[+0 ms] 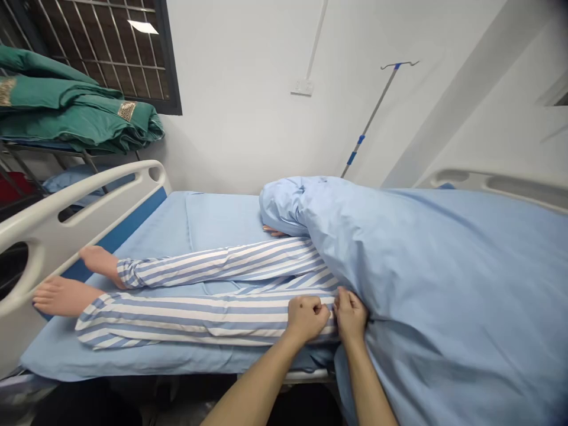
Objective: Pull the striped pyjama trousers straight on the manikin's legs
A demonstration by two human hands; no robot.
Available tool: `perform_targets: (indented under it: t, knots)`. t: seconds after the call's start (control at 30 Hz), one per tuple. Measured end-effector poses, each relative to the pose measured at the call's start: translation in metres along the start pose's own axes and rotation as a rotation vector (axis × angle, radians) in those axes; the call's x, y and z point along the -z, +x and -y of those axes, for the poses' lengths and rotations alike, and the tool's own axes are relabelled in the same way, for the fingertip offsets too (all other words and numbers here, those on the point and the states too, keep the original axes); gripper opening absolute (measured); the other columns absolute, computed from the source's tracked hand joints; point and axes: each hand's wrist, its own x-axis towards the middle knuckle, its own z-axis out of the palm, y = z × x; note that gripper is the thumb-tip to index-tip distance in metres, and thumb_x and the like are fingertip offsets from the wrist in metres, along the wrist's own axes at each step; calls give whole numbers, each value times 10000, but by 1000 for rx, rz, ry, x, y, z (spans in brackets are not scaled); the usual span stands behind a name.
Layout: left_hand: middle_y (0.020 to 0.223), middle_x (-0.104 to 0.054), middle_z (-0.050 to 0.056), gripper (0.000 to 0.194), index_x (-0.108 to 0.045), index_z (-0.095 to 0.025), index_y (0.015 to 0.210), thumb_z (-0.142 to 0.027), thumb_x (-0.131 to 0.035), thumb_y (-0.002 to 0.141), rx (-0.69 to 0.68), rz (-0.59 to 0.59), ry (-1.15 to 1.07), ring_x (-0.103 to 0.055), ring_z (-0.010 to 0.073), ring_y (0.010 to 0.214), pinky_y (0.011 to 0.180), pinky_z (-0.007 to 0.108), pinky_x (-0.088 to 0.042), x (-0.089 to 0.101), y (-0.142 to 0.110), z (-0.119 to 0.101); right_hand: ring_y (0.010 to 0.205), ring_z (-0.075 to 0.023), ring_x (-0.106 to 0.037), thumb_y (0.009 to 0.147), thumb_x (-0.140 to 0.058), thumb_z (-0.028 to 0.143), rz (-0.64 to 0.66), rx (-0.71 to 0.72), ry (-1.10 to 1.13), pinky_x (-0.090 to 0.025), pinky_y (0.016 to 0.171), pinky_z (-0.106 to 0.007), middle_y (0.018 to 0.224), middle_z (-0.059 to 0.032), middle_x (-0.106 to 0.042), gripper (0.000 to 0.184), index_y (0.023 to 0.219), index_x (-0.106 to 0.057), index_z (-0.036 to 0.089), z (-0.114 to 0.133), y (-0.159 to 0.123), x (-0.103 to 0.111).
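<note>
1. Striped pyjama trousers [204,313] on a patient mannequin, both legs lying on a pale blue bed sheet [222,216], thighs running under the quilt edge.
2. Left hand [305,318]: fingers curled tight, pinching a fold of striped cloth on the near leg.
3. Right hand [350,316]: just beside, fingers pressed together at the quilt edge; pinched layer not discernible.
4. Light blue quilt [444,266]: draped over the upper body.
5. Bare mannequin feet [62,297]: near the white bed side rail [89,190].
6. Background: IV pole [373,112], folded green blankets [66,100].
</note>
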Motion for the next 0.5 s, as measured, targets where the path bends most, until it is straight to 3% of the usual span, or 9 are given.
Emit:
perform_targets:
  t: [0.1, 0.2, 0.27, 0.4, 0.5]
  knots:
    - [440, -409, -38, 234, -474, -174, 464, -246, -486, 686, 92, 61, -196, -366, 82, 478, 521, 232, -276, 16, 1, 5, 474, -88, -294, 800, -445, 424, -64, 37, -106, -257, 474, -236, 467, 51, -273, 400, 497, -309, 201, -13, -3, -9]
    - [444, -354, -47, 275, -404, -170, 453, -274, -465, 700, 131, 56, -301, -355, 74, 485, 510, 218, -273, 55, -5, 31, 476, -86, -289, 805, -448, 385, -70, 104, -189, -250, 489, -240, 484, 51, -247, 392, 501, -284, 201, -17, -7, -13]
    - [456, -322, -46, 314, -347, -172, 450, -304, -443, 718, 151, -27, -238, -325, 72, 491, 507, 220, -259, 100, -13, 61, 472, -85, -287, 808, -441, 381, -61, 122, -222, -246, 490, -242, 486, 48, -245, 390, 502, -280, 201, -17, -8, -12]
    - [479, -259, -42, 364, -251, -181, 463, -374, -416, 723, 228, -306, 83, -286, 73, 498, 507, 216, -254, 223, -33, 130, 462, -90, -293, 787, -443, 407, -68, 155, -330, -242, 496, -253, 471, 37, -271, 388, 494, -300, 198, -14, -10, -13]
    - [479, -206, -37, 390, -202, -186, 466, -395, -405, 725, 275, -421, 163, -254, 78, 499, 497, 218, -233, 305, -45, 168, 455, -94, -291, 764, -443, 422, -88, 180, -378, -247, 500, -261, 470, 30, -279, 381, 488, -300, 200, -13, -12, -16]
